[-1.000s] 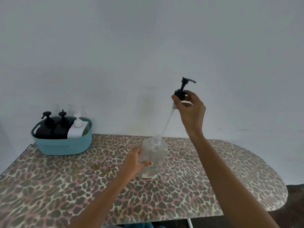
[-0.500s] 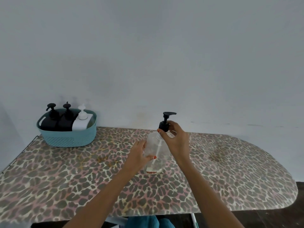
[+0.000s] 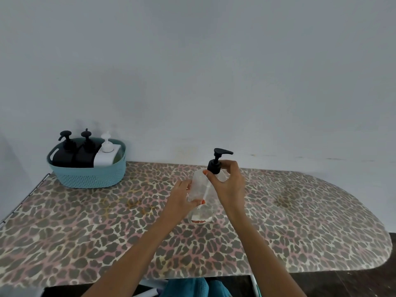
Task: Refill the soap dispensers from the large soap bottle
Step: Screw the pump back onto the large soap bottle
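A clear plastic dispenser bottle (image 3: 200, 213) stands upright near the middle of the leopard-print table (image 3: 85, 232), with a little liquid at its bottom. My left hand (image 3: 182, 200) grips its left side. A black pump head (image 3: 216, 162) sits on the bottle's neck, its tube reaching down inside. My right hand (image 3: 228, 185) pinches the pump's collar with thumb and fingers. No large soap bottle is in view apart from those in the basket.
A teal basket (image 3: 90, 176) stands at the table's back left, against the wall. It holds two black pump bottles (image 3: 64, 155) and a white one (image 3: 106, 154). The table's rounded end lies at the right.
My right hand lowered the black pump from high above the bottle, sliding its tube in, and now holds it seated on the neck. The left hand stayed on the bottle.
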{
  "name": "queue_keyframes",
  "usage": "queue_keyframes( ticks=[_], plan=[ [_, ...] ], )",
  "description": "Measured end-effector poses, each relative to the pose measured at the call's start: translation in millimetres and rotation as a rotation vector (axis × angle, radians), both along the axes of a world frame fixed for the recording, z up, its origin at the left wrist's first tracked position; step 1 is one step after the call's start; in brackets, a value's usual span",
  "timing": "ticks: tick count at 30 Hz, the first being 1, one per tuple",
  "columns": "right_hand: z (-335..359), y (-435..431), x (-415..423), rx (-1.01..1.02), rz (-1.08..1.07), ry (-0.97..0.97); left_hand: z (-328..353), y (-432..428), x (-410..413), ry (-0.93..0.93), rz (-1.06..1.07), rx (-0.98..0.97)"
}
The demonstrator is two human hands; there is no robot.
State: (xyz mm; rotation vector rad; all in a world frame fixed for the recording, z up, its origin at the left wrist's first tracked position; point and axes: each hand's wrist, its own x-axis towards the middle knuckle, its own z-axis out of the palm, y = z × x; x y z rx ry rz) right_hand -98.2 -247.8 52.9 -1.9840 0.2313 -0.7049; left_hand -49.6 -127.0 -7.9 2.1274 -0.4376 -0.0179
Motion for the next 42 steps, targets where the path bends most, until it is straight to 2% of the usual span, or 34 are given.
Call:
queue_keyframes(
  ticks=[6, 10, 17, 25, 36, 42],
  plan=[
    [6.2, -13.8, 0.2, 0.036, 0.288, 0.068, 0.8, 1.0, -1.4, -0.011, 0.009, -0.013],
    [10.9, -18.2, 0.7, 0.104, 0.241, 0.070, 0.7, -0.2, -2.4, -0.010, 0.009, -0.026],
    [13.6, -3.0, 11.4, 0.080, 0.101, 0.058, 0.4, 0.9, -2.5, -0.023, 0.011, -0.026],
    [17.3, -24.3, 0.8, 0.165, 0.407, 0.174, -1.2, 0.9, 0.1, -0.023, 0.001, -0.033],
    [9.4, -2.8, 15.4, 0.127, 0.112, 0.056, -3.8, 1.0, 0.3, -0.035, 0.005, -0.032],
    [16.2, -24.3, 3.2, 0.223, 0.435, 0.133, -3.1, 1.4, -0.5, -0.043, -0.001, -0.056]
  ],
)
